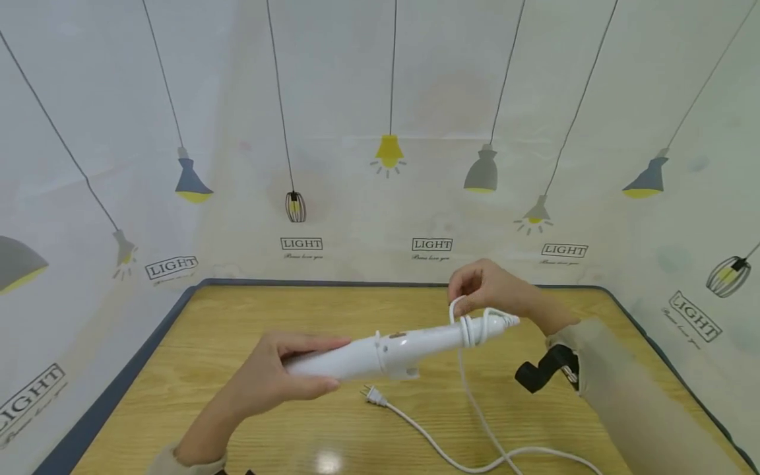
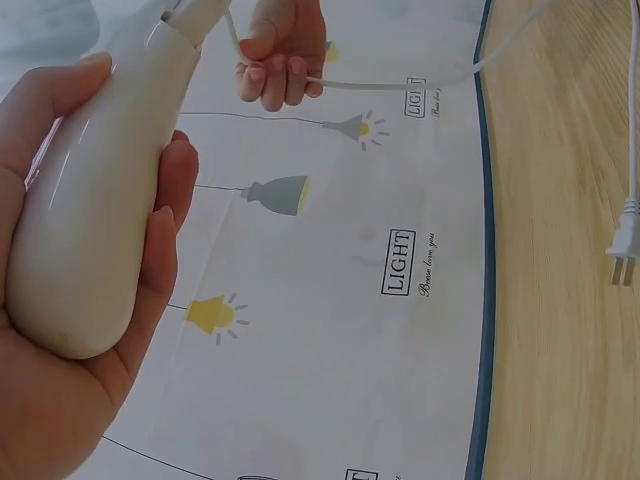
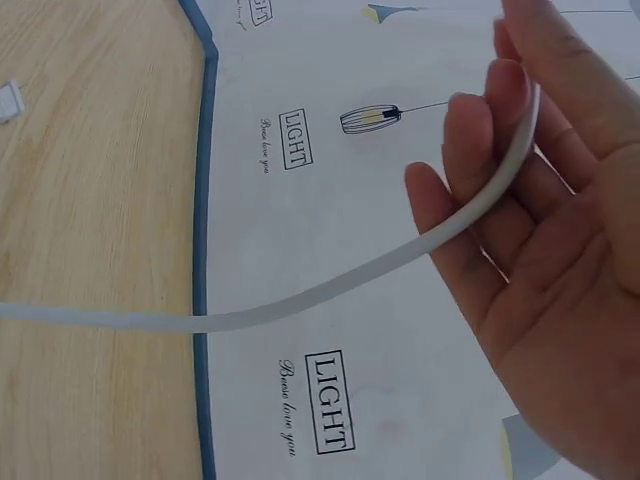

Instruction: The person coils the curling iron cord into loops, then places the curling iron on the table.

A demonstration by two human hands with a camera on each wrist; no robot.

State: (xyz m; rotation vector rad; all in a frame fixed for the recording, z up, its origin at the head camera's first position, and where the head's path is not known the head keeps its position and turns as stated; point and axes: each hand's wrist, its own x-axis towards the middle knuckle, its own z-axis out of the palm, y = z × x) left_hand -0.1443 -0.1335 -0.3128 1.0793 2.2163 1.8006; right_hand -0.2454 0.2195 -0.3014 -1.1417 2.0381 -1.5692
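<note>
My left hand (image 1: 261, 373) grips the thick rounded end of a long white corded electric appliance (image 1: 436, 340), fingers and thumb wrapped round its body. The appliance is held above the table, its narrower cord end pointing right. Several turns of white power cord (image 1: 468, 332) go round that narrow end. Just above it, my right hand (image 1: 495, 290) pinches the cord. In the right wrist view, the cord (image 3: 330, 290) crosses the curled fingers and leads off over the table. A two-pin plug (image 1: 375, 396) lies on the tabletop below the appliance.
The wood-grain table (image 1: 237, 323) has a dark blue edge strip (image 1: 332, 283). A pale wall covering (image 1: 350, 99) printed with lamps and "LIGHT" surrounds it at the back and sides. Slack cord (image 1: 436, 445) trails along the front. A black strap (image 1: 549, 366) hangs from the right wrist.
</note>
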